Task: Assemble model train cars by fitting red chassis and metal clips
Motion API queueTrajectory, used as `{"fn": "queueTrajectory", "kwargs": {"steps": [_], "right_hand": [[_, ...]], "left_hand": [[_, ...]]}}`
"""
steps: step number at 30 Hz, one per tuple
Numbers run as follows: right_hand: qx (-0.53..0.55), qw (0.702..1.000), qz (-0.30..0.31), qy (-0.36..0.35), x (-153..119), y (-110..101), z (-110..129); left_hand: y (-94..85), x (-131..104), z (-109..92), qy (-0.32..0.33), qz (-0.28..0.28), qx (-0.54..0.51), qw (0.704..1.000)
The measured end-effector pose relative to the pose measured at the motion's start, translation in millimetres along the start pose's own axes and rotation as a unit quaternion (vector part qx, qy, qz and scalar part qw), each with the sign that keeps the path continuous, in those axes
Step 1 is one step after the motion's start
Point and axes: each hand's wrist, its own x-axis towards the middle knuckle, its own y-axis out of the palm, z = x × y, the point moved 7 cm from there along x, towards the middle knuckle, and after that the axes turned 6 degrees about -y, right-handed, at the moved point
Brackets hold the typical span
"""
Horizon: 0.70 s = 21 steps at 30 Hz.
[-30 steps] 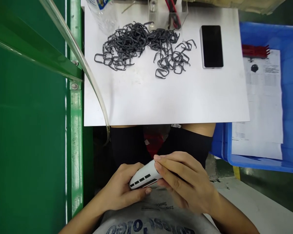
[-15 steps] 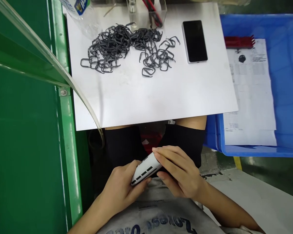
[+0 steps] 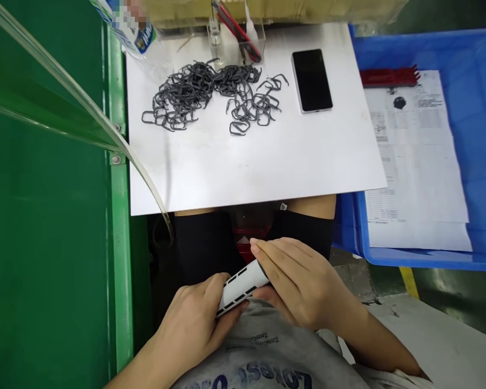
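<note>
A white part (image 3: 243,285) with rows of dark slots is held slanted over my lap, below the table's front edge. My left hand (image 3: 200,313) is closed round its lower left end, with the thumb beneath. At the upper right end, my right hand (image 3: 299,281) grips the same part between fingers and thumb, covering that end. On the white tabletop (image 3: 251,167) lie a heap of dark grey clip-like loops (image 3: 186,92) and a looser group of them (image 3: 257,105).
A black-screened device (image 3: 312,81) lies right of the loops. Behind them stand a clear box (image 3: 230,46) with tools and a plastic bottle (image 3: 146,46). A blue bin (image 3: 478,135) with papers is at the right. A clear tube (image 3: 141,167) crosses the left side.
The white part has rolled between my hands, so more of its slotted face shows. The camera view has shifted, showing more of the table's back.
</note>
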Motion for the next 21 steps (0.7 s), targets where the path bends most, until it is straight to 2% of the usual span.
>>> {"fn": "queueTrajectory", "kwargs": {"steps": [3,7,9,12,14,15,17,19,21], "right_hand": [[-0.043,0.998,0.002,-0.053,2,0,7],[-0.058,0.990,-0.014,-0.125,7,11,19],[-0.019,0.991,-0.046,-0.121,12,17,21],[0.093,0.987,-0.109,-0.078,20,24,14],[0.149,0.978,-0.138,-0.037,22,31,-1],[0.162,0.977,-0.140,-0.023,21,37,-9],[0.158,0.981,-0.113,-0.016,18,53,-24],[0.127,0.990,-0.056,-0.036,8,77,-36],[0.100,0.994,0.015,-0.047,-10,106,-46]], "left_hand": [[2.2,-6,-3,-0.003,0.001,0.020,1.000],[5.0,-20,-1,-0.031,0.008,0.040,0.999],[-4.5,-32,2,-0.047,-0.015,0.055,0.997],[-34.9,-59,16,-0.070,-0.080,0.062,0.992],[-63.4,-85,39,-0.118,-0.143,0.082,0.979],[-78.6,-100,56,-0.163,-0.177,0.108,0.965],[-105.3,-133,96,-0.284,-0.221,0.184,0.915],[-121.8,-166,138,-0.428,-0.208,0.250,0.843],[-125.9,-189,172,-0.521,-0.168,0.267,0.794]]}}
